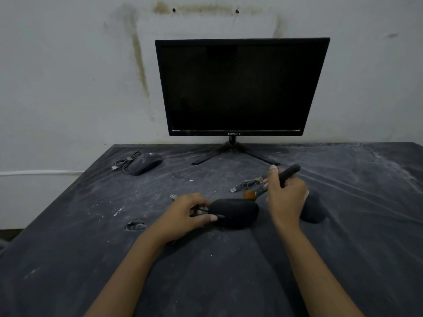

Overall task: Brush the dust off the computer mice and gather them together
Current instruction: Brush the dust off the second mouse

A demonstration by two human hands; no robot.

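Observation:
A black computer mouse (235, 212) lies in the middle of the dusty dark cloth. My left hand (190, 213) grips its left end where the cable comes out. My right hand (286, 197) holds a black-handled brush (289, 171), whose brown bristles (249, 195) touch the far edge of that mouse. A second black mouse (314, 210) sits just right of my right hand, partly hidden by it, and its bundled cable (247, 184) stretches off to the left. A third, dusty mouse (146, 163) with a coiled cable lies at the far left.
A black monitor (240, 88) on a tripod stand (233, 152) stands at the back by the stained wall. White dust streaks the cloth (229, 271), which has a small hole (136, 225) at the left. The table's left edge drops off near the third mouse.

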